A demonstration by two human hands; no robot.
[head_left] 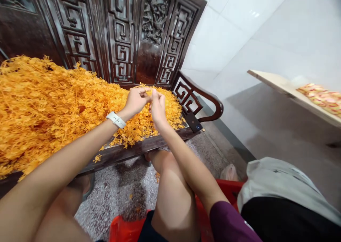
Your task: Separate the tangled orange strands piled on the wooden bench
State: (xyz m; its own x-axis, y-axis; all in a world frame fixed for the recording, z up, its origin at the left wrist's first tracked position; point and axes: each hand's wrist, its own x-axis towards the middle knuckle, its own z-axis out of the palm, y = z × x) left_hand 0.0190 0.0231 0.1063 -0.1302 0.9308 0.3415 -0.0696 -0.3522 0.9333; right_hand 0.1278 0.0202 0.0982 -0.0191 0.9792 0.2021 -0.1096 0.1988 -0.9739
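Note:
My left hand (137,100), with a white band (116,120) on its wrist, is closed in a pinch above the bench. Close against its fingertips is my right hand (158,109), also pinching with thumb and fingers together. Whatever lies between the fingertips is too small to make out. Behind and below both hands spreads a large heap of orange, branching, plastic-looking pieces (61,107). The heap is tallest at the left and thins out toward the right armrest. A few orange strands show just above my left fingers.
The heap lies on a dark carved wooden bench (149,66) with a curved armrest (210,96). A black phone (193,122) rests at the seat's right corner. At right are a wooden board (277,84) bearing patterned packets (319,96) and a grey-and-black cloth (282,185). Red plastic (125,229) shows beneath me.

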